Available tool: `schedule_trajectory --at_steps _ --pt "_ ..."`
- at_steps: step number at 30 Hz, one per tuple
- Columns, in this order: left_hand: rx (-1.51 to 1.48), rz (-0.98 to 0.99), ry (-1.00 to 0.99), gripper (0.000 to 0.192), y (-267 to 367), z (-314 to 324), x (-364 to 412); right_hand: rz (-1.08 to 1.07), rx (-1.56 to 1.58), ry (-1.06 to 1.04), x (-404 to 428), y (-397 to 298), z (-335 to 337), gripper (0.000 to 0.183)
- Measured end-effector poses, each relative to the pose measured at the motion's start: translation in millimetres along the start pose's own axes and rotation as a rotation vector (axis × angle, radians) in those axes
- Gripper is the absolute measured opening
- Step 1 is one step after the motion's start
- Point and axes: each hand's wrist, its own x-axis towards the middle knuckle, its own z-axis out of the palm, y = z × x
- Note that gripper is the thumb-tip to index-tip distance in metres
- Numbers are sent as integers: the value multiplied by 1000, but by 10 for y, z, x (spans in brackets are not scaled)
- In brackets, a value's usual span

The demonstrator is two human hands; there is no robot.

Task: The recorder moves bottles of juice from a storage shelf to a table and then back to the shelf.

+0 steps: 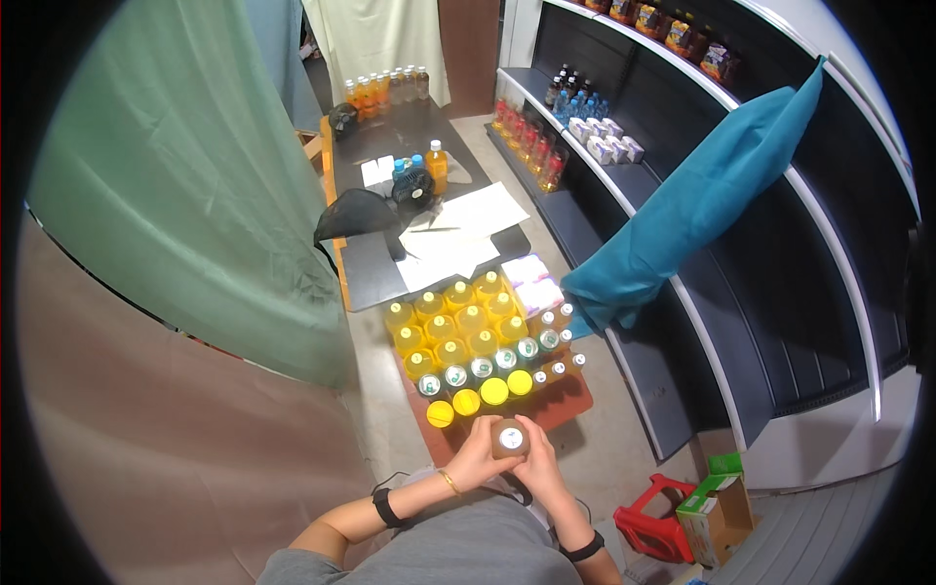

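Both hands hold one bottle [510, 439] of brown drink, upright before my body, its white cap towards the camera. My left hand [477, 455] wraps its left side and my right hand [540, 455] its right side. Just beyond stands a red table [570, 406] with a row of yellow-lidded containers [494, 391] nearest to the hands. Behind them are a row of cans [481, 366], several bottles of yellow drink [472, 319], small white-capped brown bottles [559, 368] on the right and white-and-purple packs [540, 295] at the back right.
A dark table [373, 270] farther off bears papers [482, 212], a small black fan [413, 189] and bottles. Shelving [687, 300] with drinks and cartons runs along the right, partly covered by a teal cloth [695, 212]. A red stool [654, 519] and a cardboard box [720, 515] stand lower right. Green curtain [183, 183] hangs left.
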Motion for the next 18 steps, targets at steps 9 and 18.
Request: schedule_trajectory --at_steps 9,18 --pt "-66 -10 41 72 -28 -13 -33 5 11 -44 26 -57 28 64" --pt "-58 -35 38 72 -65 28 -13 11 11 -54 44 49 23 66"
